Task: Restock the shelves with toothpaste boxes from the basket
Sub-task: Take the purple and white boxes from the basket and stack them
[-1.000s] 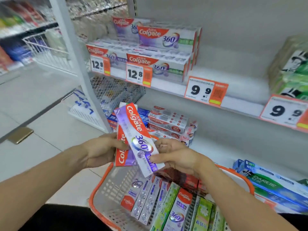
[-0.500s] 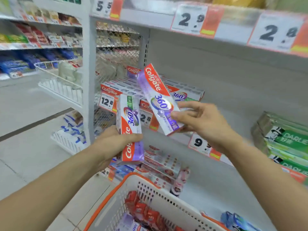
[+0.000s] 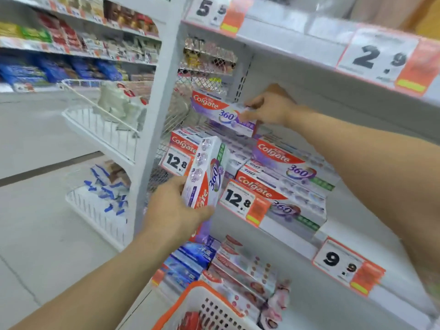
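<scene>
My right hand (image 3: 269, 108) grips a white and purple Colgate 360 toothpaste box (image 3: 214, 110) by its right end, holding it level just above the stacked Colgate boxes (image 3: 288, 167) on the middle shelf (image 3: 288, 236). Lower down, my left hand (image 3: 173, 210) grips a second Colgate 360 box (image 3: 207, 172), which stands upright in front of the shelf edge. The orange and white basket (image 3: 202, 306) shows at the bottom edge, with red packs inside it.
Price tags reading 12.8 (image 3: 238, 201) and 9.9 (image 3: 340, 263) line the shelf edge. The upper shelf (image 3: 285, 39) overhangs closely. More toothpaste boxes (image 3: 240, 265) lie on the shelf below. A white upright (image 3: 157, 120) and wire baskets (image 3: 100, 129) stand to the left, beside the aisle floor.
Both hands rose from the basket with a box each. My right hand carried its box up and back, turning it level over the stack. My left hand's box stayed upright by the shelf edge.
</scene>
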### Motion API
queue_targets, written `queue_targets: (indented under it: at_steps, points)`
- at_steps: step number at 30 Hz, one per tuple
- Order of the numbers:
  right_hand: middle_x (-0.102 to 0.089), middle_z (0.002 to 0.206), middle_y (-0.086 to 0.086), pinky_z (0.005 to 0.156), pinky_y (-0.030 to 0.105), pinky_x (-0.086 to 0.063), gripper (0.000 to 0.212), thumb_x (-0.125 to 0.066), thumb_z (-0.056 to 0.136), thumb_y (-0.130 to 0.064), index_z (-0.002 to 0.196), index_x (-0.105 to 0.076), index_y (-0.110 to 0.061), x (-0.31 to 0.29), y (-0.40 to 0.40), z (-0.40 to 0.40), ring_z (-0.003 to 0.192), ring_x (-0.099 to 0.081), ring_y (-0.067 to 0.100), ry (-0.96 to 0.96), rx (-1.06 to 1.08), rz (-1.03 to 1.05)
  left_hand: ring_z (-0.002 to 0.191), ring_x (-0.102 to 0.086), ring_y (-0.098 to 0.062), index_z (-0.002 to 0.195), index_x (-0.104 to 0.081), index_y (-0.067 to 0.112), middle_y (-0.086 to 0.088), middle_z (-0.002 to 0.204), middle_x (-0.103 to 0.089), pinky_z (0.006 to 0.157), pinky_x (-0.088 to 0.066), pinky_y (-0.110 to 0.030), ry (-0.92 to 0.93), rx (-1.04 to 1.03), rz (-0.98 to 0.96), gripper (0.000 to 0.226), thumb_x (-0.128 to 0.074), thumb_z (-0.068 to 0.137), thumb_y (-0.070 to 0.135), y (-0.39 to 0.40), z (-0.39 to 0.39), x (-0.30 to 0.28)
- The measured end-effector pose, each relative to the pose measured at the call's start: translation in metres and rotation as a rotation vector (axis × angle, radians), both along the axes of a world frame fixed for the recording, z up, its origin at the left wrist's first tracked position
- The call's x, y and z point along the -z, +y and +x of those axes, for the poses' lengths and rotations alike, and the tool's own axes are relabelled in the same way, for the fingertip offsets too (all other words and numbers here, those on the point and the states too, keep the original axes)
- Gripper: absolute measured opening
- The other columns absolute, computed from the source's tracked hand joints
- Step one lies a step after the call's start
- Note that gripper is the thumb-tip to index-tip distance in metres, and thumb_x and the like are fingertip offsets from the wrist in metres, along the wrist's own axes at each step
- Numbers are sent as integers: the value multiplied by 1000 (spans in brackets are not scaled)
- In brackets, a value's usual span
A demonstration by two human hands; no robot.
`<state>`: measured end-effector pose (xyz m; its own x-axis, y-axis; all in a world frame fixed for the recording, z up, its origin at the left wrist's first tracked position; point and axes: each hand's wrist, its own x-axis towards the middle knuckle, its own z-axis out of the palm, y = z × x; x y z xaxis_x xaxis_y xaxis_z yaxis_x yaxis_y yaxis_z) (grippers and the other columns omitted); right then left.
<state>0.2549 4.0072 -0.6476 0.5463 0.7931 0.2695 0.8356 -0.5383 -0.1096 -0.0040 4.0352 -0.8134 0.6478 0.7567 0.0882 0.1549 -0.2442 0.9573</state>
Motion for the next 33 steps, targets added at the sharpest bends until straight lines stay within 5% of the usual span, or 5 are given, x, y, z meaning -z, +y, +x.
queue_targets:
  at_steps: [5, 10, 21, 28, 33]
  points:
    - [-71, 122, 5, 83, 23, -45, 52, -82, 79, -41, 120, -72, -11, 20, 13, 22, 100, -66, 15, 37, 28, -25, 68, -62, 17, 107, -56, 31, 23, 85, -65, 58, -48, -4, -172, -12, -6, 52, -90, 70, 19, 14, 13, -4]
    - [-75, 102, -3, 81, 29, -53, 40, -82, 79, -44, 108, -77, -17, 30, 7, 33, 88, -67, 15, -21, 1, -129, 81, -67, 11, 101, -58, 41, 22, 89, -71, 77, -52, -13, -225, 31, -8, 51, -90, 69, 19, 19, 21, 2]
    - [-65, 134, 1, 104, 37, -48, 53, -82, 81, -34, 130, -66, -24, 28, -1, 45, 115, -62, 21, 71, 20, -180, 76, -67, 11, 110, -60, 33, 21, 87, -72, 67, -49, -4, -251, 46, -26, 51, -89, 70, 18, 21, 21, 5]
    - [-62, 136, 1, 104, 33, -44, 52, -80, 83, -33, 132, -64, -23, 27, -4, 46, 121, -58, 21, 126, 28, -186, 77, -68, 10, 105, -60, 36, 24, 83, -71, 66, -50, -4, -261, 49, -11, 51, -89, 70, 13, 21, 19, 6]
    - [-57, 141, 2, 105, 32, -42, 52, -74, 88, -40, 135, -61, -24, 26, -2, 47, 123, -56, 21, 170, 23, -217, 77, -66, 14, 96, -57, 45, 45, 84, -63, 62, -46, -2, -250, 69, 35, 51, -87, 73, 12, 21, 17, 4]
